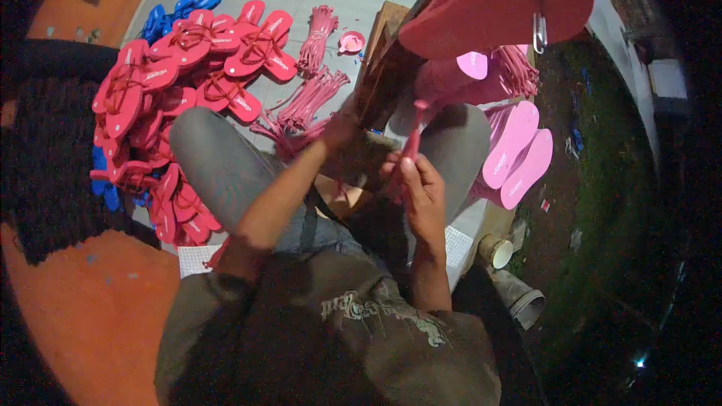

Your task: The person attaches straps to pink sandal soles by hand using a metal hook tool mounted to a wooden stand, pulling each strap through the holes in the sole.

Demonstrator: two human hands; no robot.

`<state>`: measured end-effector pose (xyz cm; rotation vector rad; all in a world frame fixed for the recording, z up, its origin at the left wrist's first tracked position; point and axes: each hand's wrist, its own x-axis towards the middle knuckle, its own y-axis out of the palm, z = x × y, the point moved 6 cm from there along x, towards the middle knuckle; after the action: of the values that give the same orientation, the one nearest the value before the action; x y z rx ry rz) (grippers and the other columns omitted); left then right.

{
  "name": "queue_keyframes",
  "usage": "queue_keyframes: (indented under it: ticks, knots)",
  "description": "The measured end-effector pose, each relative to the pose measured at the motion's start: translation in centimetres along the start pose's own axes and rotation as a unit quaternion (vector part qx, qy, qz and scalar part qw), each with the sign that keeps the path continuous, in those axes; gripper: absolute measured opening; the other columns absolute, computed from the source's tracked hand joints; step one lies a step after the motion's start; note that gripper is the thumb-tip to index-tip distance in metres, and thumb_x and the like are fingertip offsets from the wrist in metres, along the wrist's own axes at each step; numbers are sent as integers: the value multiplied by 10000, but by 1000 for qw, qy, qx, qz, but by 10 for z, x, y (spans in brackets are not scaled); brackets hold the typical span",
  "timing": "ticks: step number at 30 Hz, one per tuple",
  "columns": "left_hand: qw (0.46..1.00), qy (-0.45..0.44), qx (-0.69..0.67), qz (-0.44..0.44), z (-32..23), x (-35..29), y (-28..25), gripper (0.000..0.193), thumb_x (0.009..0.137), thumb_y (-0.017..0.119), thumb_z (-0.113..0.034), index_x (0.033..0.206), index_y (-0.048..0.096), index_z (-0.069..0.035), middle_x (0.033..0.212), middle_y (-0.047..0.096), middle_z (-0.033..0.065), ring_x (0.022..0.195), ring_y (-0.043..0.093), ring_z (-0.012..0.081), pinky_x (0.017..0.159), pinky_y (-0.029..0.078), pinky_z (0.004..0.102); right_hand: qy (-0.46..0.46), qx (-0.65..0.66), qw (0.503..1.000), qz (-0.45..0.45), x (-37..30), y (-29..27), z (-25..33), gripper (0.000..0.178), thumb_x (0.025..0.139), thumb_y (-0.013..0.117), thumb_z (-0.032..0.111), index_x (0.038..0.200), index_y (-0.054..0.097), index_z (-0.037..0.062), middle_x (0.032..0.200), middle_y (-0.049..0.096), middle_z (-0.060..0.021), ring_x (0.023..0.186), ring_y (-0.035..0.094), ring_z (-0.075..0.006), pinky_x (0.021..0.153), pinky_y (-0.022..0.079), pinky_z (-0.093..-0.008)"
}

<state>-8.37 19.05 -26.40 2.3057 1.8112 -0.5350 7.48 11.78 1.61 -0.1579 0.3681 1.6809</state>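
Note:
My right hand (423, 188) is closed around a pink-red sandal strap (413, 143), whose plug end points up from between thumb and fingers. My left hand (344, 132) reaches over my left knee, beside a dark wooden post and a bundle of pink straps (304, 99). Shadow hides its fingers, so I cannot tell what it touches. Ahead of my hands, a large red foam sole (496, 7) sits high at the upper right. A looped metal piece (539, 33) sticks out of its underside.
Finished red flip-flops (180, 68) lie heaped at the left, with blue ones (180, 13) behind. Another strap bundle (320, 34) and a small pink dish (351, 42) lie ahead. Pink soles (511, 144) are stacked right of my knee, near a cup-like container (496, 252).

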Motion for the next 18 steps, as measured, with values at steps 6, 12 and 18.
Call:
queue_keyframes:
  ticks: [6,12,18]
  knots:
    - [865,98,482,-100,-44,-34,18,412,754,551,-378,1008,518,-55,855,583,163,794,576,287,671,459,389,-71,-150,985,-38,15,-11,-17,230,836,524,207,855,603,-9,687,473,3,577,438,-63,509,337,-201]
    - [989,110,95,-4,-188,-123,28,371,756,592,-361,779,559,7,581,563,99,543,562,159,497,415,321,-75,-179,970,-147,18,-27,0,201,776,605,181,806,615,-17,738,588,-52,656,525,-107,607,412,-236]
    - [981,23,-27,190,-216,-130,66,281,790,576,-288,764,565,-8,532,550,40,449,516,79,401,385,212,-1,-137,980,-146,10,-53,2,299,791,581,282,754,617,-13,594,530,0,565,476,-75,530,375,-224]
